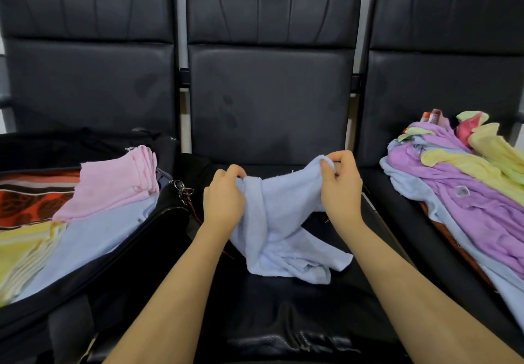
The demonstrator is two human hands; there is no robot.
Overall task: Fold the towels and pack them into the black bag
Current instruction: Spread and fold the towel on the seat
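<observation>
A crumpled light blue towel (pixel 283 222) hangs between my hands over the middle black seat (pixel 283 307). My left hand (pixel 224 196) grips its left top edge. My right hand (pixel 340 185) pinches its right top corner, slightly higher. The towel's lower part lies bunched on the seat. The open black bag (pixel 136 250) sits on the left seat. Inside it lie folded towels: a pink one (pixel 119 182), a light blue one (pixel 93 236) and a yellow one (pixel 25 253).
A heap of unfolded towels (pixel 467 193) in purple, yellow, light blue and red covers the right seat. Three black chair backs (pixel 269 94) stand behind. A patterned red and orange cloth (pixel 31 196) lies in the bag. Keys (pixel 181 188) hang at the bag's edge.
</observation>
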